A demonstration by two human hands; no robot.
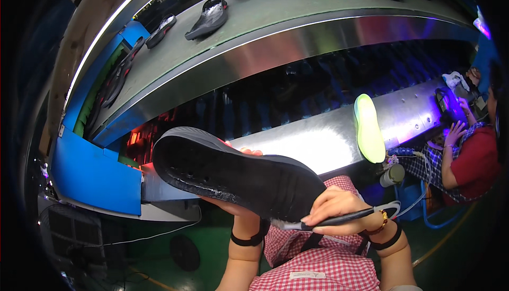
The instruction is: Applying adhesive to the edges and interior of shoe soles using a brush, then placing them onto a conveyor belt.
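Observation:
A large black shoe sole (238,177) is held up in front of me, its hollow inner side facing me. My left hand (229,205) grips it from beneath, with fingertips showing over its far edge. A wet, whitish streak shines along the near inner wall toward the left end. In my right hand (339,206) is a slim, dark-handled brush (339,220) with a thin cord or tube at its back end. Its pale bristles meet the near edge of the sole, close to the right end.
Ahead, a metal ledge (313,140) carries a yellow-green insole-shaped piece (369,129). Above it, a green conveyor belt (254,18) bears several black soles, including one sole (208,19). A blue machine housing (95,169) stands left. Another person (472,158) works at right, near a small can (393,175).

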